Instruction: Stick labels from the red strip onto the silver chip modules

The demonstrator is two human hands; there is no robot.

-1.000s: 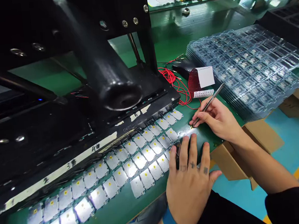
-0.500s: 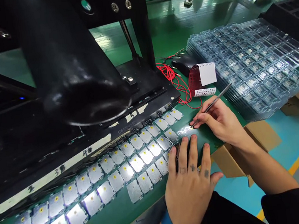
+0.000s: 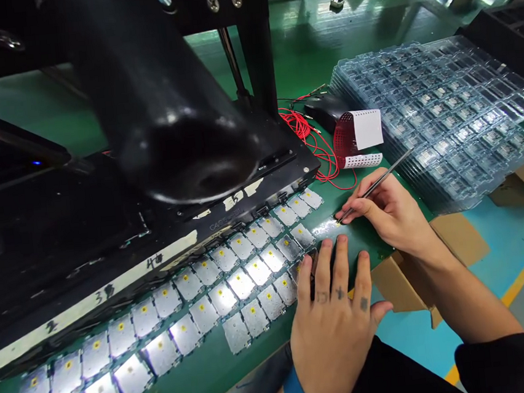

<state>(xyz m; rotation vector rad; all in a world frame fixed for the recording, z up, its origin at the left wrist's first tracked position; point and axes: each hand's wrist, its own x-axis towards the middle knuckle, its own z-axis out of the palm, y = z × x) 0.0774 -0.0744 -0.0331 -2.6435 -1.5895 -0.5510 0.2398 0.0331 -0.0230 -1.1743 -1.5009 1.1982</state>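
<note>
Tweezers [image 3: 390,173], pinched in the right hand [image 3: 392,213], slant over green bench [image 3: 312,46], left hand [image 3: 334,331] spread, blue floor [image 3: 501,229] below.

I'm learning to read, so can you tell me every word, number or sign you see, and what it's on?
"2": handwritten on the long tape along the black machine.
"3": same tape, unclear mark after it.
"4": same tape, unclear mark after it.
"+": inked cross on the left hand, between two squarish marks.
Too small or blurred to read: short tape pieces, faint lettering on the machine's front, yellow dots.
</note>
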